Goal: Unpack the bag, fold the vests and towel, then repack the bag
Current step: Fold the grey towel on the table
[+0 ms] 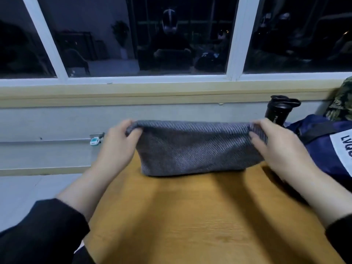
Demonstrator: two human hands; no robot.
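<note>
A grey ribbed towel [196, 149] is folded over and held up by its top edge, its lower fold resting on the wooden table [190, 216]. My left hand [118, 143] pinches the towel's upper left corner. My right hand [276, 145] pinches the upper right corner. The dark blue bag [323, 147] with a white label lies on the table at the right, just beyond my right hand. No vests are clearly in view.
A black shaker bottle [280, 109] stands behind the bag near the wall. Camouflage fabric [341, 100] sits at the far right edge. A small white and teal object [94, 141] rests on the wall ledge to the left. Windows run along the back.
</note>
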